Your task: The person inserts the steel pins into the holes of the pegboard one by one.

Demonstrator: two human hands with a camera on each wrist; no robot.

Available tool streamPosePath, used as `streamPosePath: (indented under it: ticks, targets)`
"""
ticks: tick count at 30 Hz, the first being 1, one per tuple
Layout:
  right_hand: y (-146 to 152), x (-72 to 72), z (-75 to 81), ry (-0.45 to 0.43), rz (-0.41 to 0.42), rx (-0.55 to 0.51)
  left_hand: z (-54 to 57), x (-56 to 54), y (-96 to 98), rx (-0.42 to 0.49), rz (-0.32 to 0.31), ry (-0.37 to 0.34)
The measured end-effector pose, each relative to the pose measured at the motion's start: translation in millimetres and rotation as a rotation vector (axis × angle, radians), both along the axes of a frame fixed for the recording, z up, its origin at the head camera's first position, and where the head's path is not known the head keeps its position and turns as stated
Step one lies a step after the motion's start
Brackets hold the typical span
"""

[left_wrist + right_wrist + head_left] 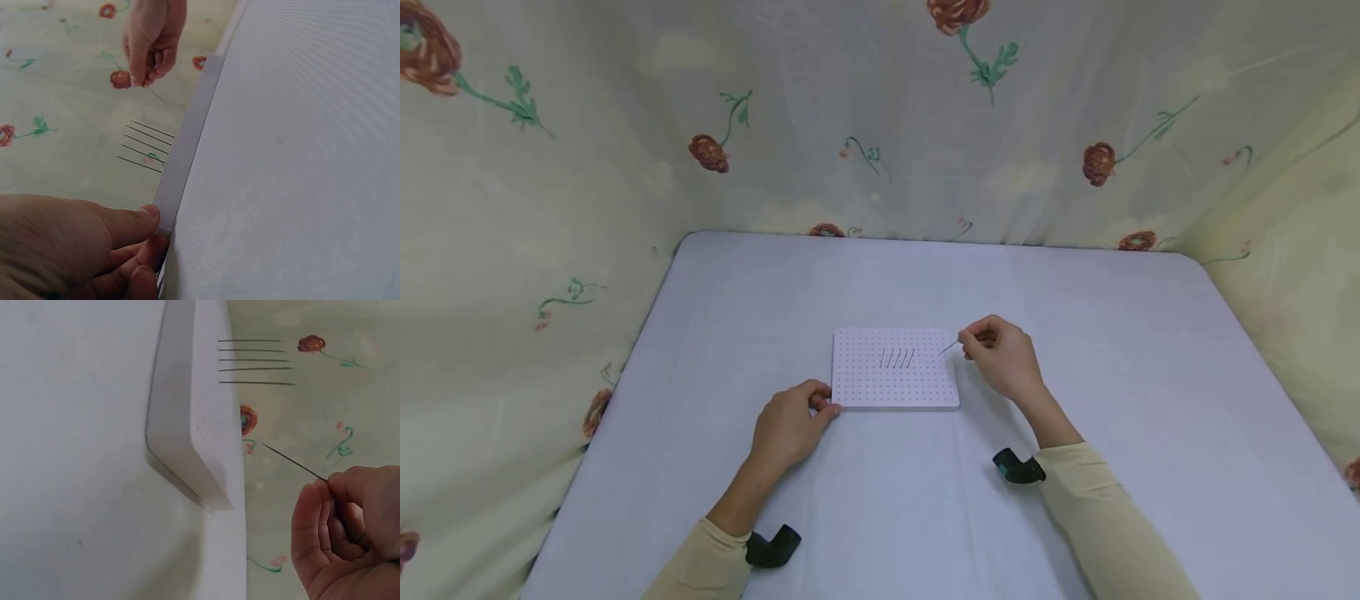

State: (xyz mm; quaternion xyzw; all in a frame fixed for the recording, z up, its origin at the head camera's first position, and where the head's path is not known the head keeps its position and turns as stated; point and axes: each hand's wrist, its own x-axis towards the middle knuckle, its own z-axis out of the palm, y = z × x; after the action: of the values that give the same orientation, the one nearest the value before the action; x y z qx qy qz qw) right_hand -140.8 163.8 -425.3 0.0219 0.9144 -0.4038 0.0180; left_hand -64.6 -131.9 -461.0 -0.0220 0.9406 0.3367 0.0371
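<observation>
A white pegboard (895, 397) with a grid of small holes lies flat on the table. Several thin dark metal pins (897, 358) stand upright in a row near its middle; the right wrist view shows the standing pins (253, 360) side by on. My left hand (792, 423) holds the board's near left corner, thumb (134, 225) along the edge and the other fingers bent beside it. Above the board's right edge, my right hand (1003, 357) pinches one more thin pin (295, 462) between thumb and forefinger. That pin slants down to the left, its tip apart from the board.
A white cloth-covered table (775, 283) surrounds the board. Floral curtains (880, 117) hang behind and at both sides. Black wrist-worn devices, one by the left sleeve (773, 547) and one by the right sleeve (1019, 467), stick out over the table.
</observation>
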Motion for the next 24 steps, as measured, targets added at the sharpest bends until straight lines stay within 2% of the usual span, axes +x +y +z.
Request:
streamPosePath:
  ticks: [6,24]
  targets:
    - [-9.2,1.9,-5.2,0.055,0.038,0.03,2.8,0.5,0.7,0.003,0.002,-0.009]
    - [-30.5,5.7,-7.9,0.08,0.099,0.07,3.7,0.2,1.9,-0.002,0.013,-0.027]
